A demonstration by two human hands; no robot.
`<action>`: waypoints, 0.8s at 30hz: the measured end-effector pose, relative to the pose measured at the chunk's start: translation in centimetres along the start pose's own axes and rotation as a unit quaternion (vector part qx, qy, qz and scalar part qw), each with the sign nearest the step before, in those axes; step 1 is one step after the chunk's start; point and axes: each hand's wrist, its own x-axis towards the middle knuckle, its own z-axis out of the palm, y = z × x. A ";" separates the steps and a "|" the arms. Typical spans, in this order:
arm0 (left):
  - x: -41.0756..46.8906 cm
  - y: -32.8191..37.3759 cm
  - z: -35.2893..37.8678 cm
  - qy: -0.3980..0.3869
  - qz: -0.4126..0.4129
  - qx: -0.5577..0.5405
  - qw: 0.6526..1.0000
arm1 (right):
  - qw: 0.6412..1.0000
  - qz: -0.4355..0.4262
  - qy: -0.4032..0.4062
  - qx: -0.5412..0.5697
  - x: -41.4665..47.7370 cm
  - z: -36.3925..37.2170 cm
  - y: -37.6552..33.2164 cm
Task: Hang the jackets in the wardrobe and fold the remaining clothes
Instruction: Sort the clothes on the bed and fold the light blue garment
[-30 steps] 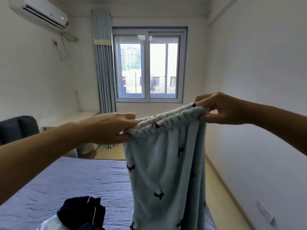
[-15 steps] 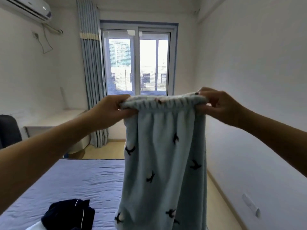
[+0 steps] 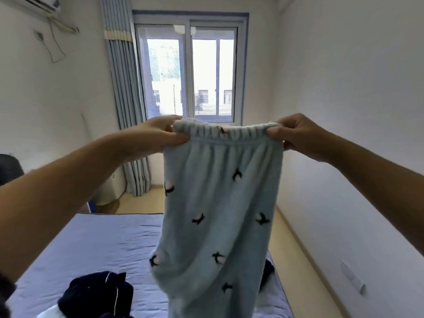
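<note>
Light blue fleece pants [image 3: 220, 203] with small dark bird prints hang in front of me over the bed. My left hand [image 3: 158, 134] pinches the left end of the elastic waistband. My right hand [image 3: 296, 134] pinches the right end, so the waistband is stretched level between them. The legs drop out of view at the bottom edge. A dark navy garment [image 3: 96, 292] with white piping lies crumpled on the bed at lower left.
A blue-sheeted bed [image 3: 96, 246] fills the lower view. Behind it are a window [image 3: 190, 72], a striped curtain [image 3: 128, 111] and a strip of wooden floor [image 3: 298, 271] along the right wall. A dark chair [image 3: 9, 166] sits at the far left.
Both hands have raised the pants and pulled the waistband wider and level. My view has shifted left and up, showing more of the pants' front.
</note>
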 end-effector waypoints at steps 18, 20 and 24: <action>3.7 0.7 -1.8 -0.049 -0.050 -0.041 0.997 | 0.959 0.177 -0.133 0.179 3.1 -3.4 -1.3; 7.0 -0.5 -0.8 0.029 -0.129 0.176 0.975 | 0.970 0.230 -0.067 -0.036 5.7 -1.9 1.7; 12.4 1.1 -1.3 0.210 -0.085 0.462 0.858 | 0.853 0.071 0.154 -0.493 11.3 -0.3 3.3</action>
